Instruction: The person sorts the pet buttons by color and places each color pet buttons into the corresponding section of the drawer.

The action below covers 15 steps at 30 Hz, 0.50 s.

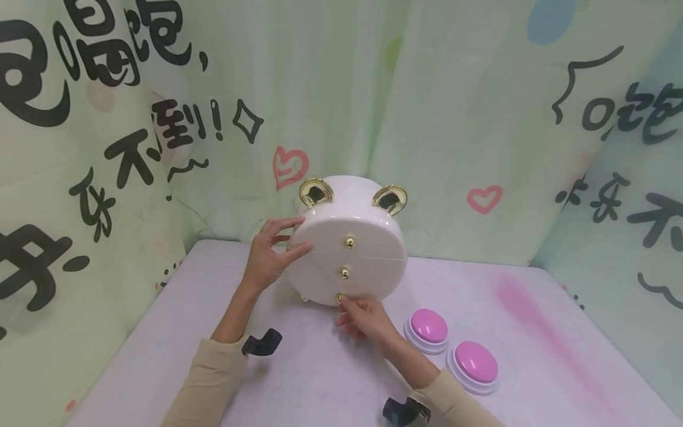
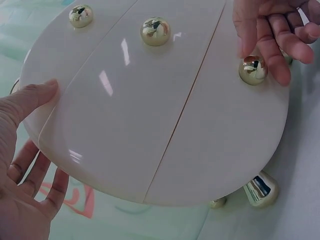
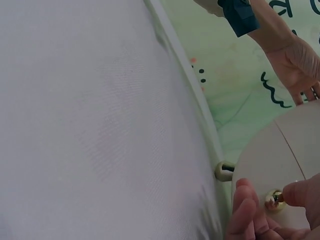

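A round white drawer box (image 1: 320,261) with gold ears (image 1: 390,199) stands on the table, its front split by thin seams. Three gold knobs run down that front. At its left side my left hand (image 1: 267,252) holds the box, thumb on the front face and fingers around the edge. My right hand (image 1: 368,320) pinches the lowest knob (image 2: 252,71) between thumb and forefinger, its other fingers loosely bent. The right wrist view also has this thumb at the knob (image 3: 272,200). Whether the bottom drawer stands out at all, I cannot tell.
Two pink push buttons (image 1: 476,363) on white bases sit right of my right forearm. The white table (image 1: 533,332) bears a pink smear on its right side. Printed curtains (image 1: 453,118) hang behind and on both sides. Each wrist wears a black camera mount (image 1: 262,343).
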Available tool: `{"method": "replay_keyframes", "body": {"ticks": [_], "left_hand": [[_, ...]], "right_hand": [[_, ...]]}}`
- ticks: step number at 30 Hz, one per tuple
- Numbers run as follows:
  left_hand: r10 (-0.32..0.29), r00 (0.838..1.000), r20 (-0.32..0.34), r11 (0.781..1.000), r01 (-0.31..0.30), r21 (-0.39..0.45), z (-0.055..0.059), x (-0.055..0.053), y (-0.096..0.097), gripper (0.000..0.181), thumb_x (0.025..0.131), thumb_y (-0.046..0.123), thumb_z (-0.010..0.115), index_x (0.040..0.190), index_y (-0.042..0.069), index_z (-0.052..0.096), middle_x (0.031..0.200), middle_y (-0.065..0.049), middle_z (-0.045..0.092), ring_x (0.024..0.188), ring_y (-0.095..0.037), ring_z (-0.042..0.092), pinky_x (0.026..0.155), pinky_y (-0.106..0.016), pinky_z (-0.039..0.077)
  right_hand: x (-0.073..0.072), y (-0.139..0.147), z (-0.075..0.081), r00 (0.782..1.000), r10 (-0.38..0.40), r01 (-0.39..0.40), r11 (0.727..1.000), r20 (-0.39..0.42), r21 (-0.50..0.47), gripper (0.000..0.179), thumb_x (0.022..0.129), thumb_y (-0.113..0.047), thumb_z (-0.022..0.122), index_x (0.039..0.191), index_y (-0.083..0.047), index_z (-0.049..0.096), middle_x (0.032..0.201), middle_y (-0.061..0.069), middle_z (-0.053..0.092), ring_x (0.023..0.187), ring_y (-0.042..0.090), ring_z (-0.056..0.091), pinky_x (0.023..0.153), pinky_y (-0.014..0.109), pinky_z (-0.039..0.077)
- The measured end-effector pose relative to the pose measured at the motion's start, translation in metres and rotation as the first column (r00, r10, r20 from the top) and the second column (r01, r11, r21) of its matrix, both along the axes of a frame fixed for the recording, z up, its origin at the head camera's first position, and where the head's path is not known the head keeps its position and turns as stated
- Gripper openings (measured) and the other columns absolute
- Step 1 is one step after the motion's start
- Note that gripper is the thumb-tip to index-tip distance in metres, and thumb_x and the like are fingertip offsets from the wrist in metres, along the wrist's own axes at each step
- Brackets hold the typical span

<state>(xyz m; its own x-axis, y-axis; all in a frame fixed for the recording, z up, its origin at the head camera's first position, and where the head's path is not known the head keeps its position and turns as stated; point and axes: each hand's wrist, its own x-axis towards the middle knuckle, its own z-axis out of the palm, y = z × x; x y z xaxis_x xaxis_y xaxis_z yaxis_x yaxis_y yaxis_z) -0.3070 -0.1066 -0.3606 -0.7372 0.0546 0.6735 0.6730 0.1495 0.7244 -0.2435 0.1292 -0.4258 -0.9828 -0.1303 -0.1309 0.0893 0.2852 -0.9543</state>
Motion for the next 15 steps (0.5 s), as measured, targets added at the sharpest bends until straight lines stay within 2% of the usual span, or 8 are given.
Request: {"method": "replay_keyframes", "body": {"ticks": [4,9,15], "left_hand": [[-0.001,1.000,-0.012,1.000,0.001,0.013,0.0004,0.0001,0.0007,0.054,0.077,0.000,0.088,0.127,0.003,0.070,0.125,-0.015,0.064,0.116,-0.029,0.056,0.092,-0.030,0.054],[-0.008,0.999,-0.032,1.000,0.009,0.029,0.0004,-0.0015,0.0013,0.053,0.078,0.001,0.088,0.127,0.003,0.070,0.124,-0.015,0.064,0.116,-0.031,0.057,0.093,-0.033,0.054],[-0.002,1.000,-0.021,1.000,0.003,0.020,-0.0014,-0.0019,0.0011,0.053,0.077,0.001,0.088,0.127,0.005,0.070,0.124,-0.012,0.064,0.116,-0.027,0.057,0.093,-0.035,0.054]], "right_hand": [[-0.0020,-0.0012,0.0008,1.000,0.013,-0.012,0.999,0.022,-0.047,0.048,0.104,-0.034,0.059,0.115,0.011,0.068,0.082,0.011,0.076,0.061,0.008,0.063,0.050,0.024,0.047],[-0.0030,-0.0026,0.0016,1.000,0.025,-0.024,0.996,0.014,-0.091,0.047,0.105,-0.034,0.057,0.115,0.011,0.066,0.081,0.007,0.076,0.060,0.007,0.063,0.050,0.024,0.047],[-0.0040,-0.0057,-0.0011,1.000,0.009,-0.009,0.991,0.000,-0.131,0.042,0.104,-0.030,0.058,0.114,0.010,0.064,0.079,0.006,0.076,0.059,0.007,0.064,0.050,0.023,0.047]]}}
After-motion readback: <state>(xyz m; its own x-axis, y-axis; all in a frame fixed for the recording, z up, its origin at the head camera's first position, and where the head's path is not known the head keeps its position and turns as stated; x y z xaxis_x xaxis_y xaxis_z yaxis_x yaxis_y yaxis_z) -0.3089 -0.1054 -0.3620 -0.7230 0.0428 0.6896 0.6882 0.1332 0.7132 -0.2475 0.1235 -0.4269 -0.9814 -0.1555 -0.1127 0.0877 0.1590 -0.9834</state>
